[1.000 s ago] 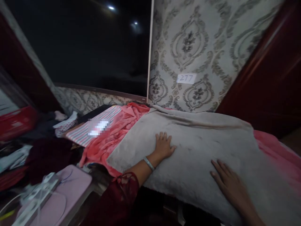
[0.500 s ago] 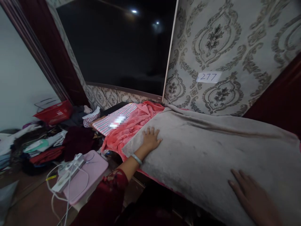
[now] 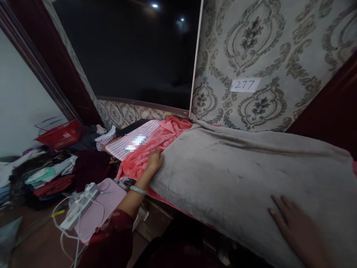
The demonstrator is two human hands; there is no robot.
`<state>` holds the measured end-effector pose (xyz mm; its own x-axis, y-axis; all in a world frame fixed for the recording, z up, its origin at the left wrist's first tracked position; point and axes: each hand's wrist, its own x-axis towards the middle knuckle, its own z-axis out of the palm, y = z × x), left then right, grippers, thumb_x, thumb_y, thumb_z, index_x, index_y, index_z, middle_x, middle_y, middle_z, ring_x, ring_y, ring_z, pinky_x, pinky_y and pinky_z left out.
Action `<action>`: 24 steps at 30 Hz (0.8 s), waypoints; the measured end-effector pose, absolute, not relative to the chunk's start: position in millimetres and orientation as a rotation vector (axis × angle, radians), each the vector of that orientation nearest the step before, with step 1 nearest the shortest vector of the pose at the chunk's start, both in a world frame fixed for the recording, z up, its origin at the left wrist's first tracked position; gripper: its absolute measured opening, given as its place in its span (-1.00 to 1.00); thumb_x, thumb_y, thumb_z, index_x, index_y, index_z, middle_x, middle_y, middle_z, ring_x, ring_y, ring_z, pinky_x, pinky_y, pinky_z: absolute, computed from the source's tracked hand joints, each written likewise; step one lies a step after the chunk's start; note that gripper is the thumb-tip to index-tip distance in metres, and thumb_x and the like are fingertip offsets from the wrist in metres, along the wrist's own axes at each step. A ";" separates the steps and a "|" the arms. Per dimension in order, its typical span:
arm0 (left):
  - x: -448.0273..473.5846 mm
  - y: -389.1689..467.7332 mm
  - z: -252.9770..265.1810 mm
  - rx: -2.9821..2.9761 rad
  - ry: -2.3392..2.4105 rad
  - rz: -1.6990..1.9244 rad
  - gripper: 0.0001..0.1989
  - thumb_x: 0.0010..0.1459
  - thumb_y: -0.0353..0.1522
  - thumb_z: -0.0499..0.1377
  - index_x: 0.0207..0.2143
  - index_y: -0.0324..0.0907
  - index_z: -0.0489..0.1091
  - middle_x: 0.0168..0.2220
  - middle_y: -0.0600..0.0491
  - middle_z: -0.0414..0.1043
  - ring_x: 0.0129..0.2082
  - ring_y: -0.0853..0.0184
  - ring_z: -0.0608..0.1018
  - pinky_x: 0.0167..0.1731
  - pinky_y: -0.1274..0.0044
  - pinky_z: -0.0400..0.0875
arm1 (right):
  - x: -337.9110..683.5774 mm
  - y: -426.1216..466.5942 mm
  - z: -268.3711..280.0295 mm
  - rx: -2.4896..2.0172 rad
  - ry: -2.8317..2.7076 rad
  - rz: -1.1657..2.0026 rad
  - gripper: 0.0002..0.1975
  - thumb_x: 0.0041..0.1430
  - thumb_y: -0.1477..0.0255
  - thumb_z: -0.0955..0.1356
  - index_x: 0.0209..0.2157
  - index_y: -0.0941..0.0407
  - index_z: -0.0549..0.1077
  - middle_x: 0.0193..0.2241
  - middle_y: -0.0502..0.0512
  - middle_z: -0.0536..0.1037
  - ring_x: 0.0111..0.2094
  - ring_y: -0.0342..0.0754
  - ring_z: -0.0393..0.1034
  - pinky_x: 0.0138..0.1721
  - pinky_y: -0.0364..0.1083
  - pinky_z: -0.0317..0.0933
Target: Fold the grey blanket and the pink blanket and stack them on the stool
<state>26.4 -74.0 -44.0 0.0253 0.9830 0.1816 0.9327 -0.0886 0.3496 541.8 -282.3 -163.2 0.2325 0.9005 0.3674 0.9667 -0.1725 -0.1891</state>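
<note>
A plush blanket, grey on the face turned up and coral pink where it lies bunched, is spread over a long surface along the wall. At the border between grey and pink, my left hand is closed on the blanket, its fingertips partly hidden; a pale bangle circles that wrist. My right hand rests flat on the grey side at the lower right, fingers stretched out. Beyond the pink part lies a striped cloth with a blurred bright patch on it.
A large black screen hangs on the patterned wall, beside a paper label reading 277. At left, a white power strip with loose cords lies on a pink box. Piled clothes and a red bag are further left.
My left hand has moved left from lying spread on the grey face to the grey-pink border, and its fingers have curled closed. My right hand stays flat in nearly the same place.
</note>
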 end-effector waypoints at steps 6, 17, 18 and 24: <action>15.2 -52.6 -42.0 2.048 2.011 0.551 -0.74 0.24 -0.38 0.07 -0.17 -0.27 0.54 -0.17 -0.11 0.61 -0.16 0.18 0.60 -0.13 0.41 0.46 | 535.7 -283.6 -152.8 -2.138 -1.728 -0.251 -0.22 0.28 -0.04 0.02 0.25 0.13 0.39 0.27 0.31 0.37 0.31 0.35 0.20 0.22 0.37 0.18; 2.8 -42.2 -40.2 2.013 2.020 0.418 -0.77 0.23 -0.29 0.11 -0.39 -0.19 0.48 -0.26 -0.12 0.60 -0.25 0.15 0.58 -0.28 0.44 0.35 | 546.8 -278.0 -152.2 -2.104 -1.719 -0.109 -0.26 0.20 -0.05 0.13 0.20 0.07 0.45 0.26 0.22 0.40 0.29 0.32 0.24 0.21 0.34 0.22; 6.1 -35.4 -36.4 2.017 1.997 0.412 -0.78 0.22 -0.28 0.12 -0.40 -0.19 0.48 -0.27 -0.10 0.60 -0.25 0.15 0.58 -0.29 0.44 0.35 | 550.3 -275.7 -149.0 -2.087 -1.723 -0.070 -0.27 0.17 -0.06 0.16 0.17 0.06 0.48 0.24 0.22 0.43 0.27 0.30 0.28 0.21 0.32 0.23; 53.7 32.5 -6.3 1.977 1.879 0.455 -0.77 0.17 -0.25 0.19 -0.47 -0.20 0.48 -0.36 -0.07 0.56 -0.19 0.11 0.59 -0.27 0.46 0.36 | 561.5 -245.7 -102.6 -2.027 -1.608 0.096 -0.39 0.14 -0.02 0.20 -0.09 0.09 0.62 -0.05 0.25 0.64 0.01 0.27 0.52 0.09 0.24 0.37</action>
